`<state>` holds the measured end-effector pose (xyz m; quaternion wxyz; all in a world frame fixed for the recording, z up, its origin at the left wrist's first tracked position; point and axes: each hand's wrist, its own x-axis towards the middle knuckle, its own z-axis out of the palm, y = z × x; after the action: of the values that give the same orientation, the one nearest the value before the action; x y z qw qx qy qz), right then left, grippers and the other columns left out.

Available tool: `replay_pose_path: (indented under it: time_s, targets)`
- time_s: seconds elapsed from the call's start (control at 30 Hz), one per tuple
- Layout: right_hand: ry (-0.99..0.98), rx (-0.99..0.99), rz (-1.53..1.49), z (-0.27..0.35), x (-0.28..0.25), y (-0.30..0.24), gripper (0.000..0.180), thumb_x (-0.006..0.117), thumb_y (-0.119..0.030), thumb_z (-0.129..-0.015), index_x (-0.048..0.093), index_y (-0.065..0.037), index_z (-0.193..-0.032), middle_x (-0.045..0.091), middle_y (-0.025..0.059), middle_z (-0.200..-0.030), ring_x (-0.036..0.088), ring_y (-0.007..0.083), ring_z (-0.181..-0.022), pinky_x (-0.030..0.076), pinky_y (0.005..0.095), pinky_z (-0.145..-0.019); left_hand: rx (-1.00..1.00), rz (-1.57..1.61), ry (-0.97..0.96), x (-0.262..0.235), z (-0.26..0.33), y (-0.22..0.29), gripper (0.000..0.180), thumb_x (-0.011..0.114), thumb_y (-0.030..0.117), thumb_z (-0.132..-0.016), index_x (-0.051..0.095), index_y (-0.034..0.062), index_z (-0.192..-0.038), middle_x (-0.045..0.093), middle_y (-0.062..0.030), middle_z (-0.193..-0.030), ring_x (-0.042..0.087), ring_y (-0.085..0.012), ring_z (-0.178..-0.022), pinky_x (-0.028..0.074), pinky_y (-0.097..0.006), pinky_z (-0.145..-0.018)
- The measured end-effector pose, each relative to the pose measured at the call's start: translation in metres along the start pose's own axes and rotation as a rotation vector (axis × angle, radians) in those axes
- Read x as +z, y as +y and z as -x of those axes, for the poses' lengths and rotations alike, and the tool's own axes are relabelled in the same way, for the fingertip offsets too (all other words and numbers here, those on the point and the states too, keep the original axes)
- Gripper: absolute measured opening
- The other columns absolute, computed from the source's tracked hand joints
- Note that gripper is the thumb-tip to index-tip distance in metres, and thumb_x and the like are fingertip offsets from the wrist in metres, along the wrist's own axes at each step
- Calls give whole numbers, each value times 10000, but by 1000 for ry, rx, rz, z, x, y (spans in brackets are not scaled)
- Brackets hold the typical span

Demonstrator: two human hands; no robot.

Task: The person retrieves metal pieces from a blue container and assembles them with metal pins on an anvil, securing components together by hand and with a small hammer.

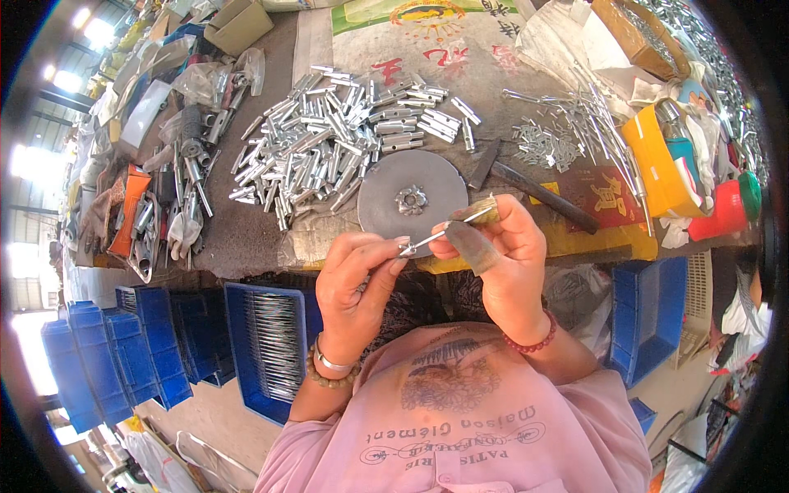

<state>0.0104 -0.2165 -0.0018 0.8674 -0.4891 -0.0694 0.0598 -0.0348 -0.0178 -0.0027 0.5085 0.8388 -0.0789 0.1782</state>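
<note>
My left hand (355, 275) pinches a small shiny metal fitting (406, 248) between thumb and fingertips, just over the front edge of the bench. A thin metal rod (429, 239) runs from that fitting up to my right hand (516, 267), whose fingers are closed round its other end. Dark coverings (475, 249) wrap some of the right fingers. Just beyond both hands lies a round grey disc (382, 193) with a little cluster of small metal parts (410, 200) at its middle. Whether the rod passes through the fitting is too small to tell.
Metal tubes (316, 140) are heaped beyond the disc. A hammer (549, 199), small pins (546, 144) and long thin rods (604, 131) lie to the right. Tools (193, 148) crowd the left. Blue bins stand below the bench, one (233, 329) holding rods, another (625, 320) at right.
</note>
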Motion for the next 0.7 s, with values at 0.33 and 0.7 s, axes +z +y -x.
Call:
replay_pose_path:
  time_s: [0.33, 0.7]
  targets:
    - [-211, -173, 918, -38, -24, -18, 141, 886, -76, -880, 771, -58, -958, 707, 53, -971, 730, 188, -883, 573, 347, -743, 150, -247, -82, -15, -24, -19, 251, 819, -50, -885, 821, 47, -1116, 722, -110, -1023, 691, -271, -932, 543, -354, -814]
    - [-159, -639, 1541, -44, -45, -43, 291, 812, -29, -800, 802, -111, -1079, 691, 63, -1010, 676, 314, -978, 578, 437, -859, 93, -211, -102, -20, -29, -32, 245, 857, -26, -859, 834, 53, -1091, 669, -79, -987, 655, -245, -914, 524, -339, -801]
